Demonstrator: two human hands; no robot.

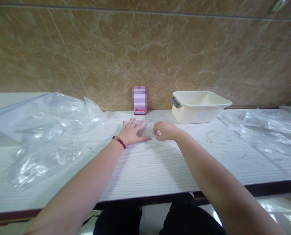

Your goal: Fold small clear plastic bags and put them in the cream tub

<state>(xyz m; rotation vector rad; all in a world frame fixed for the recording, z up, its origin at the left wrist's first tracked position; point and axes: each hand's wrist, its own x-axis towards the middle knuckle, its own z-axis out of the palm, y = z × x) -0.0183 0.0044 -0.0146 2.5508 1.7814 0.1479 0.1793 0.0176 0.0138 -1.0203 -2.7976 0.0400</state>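
Observation:
My left hand (132, 132) lies flat on the white table (145, 163) with its fingers spread, and a red bead bracelet (119, 141) circles the wrist. Just to its right, my right hand (165, 131) is curled into a loose fist on the tabletop, thumb nail showing. What the curled fingers hold, if anything, is hidden. The two hands almost touch. A thin clear film seems to lie on the table under them.
A cream plastic tub (199, 106) with a grey handle stands at the back right. A phone (139, 100) leans on the marble wall. Crumpled clear plastic sheeting (50, 130) covers the left, more plastic (265, 130) the right.

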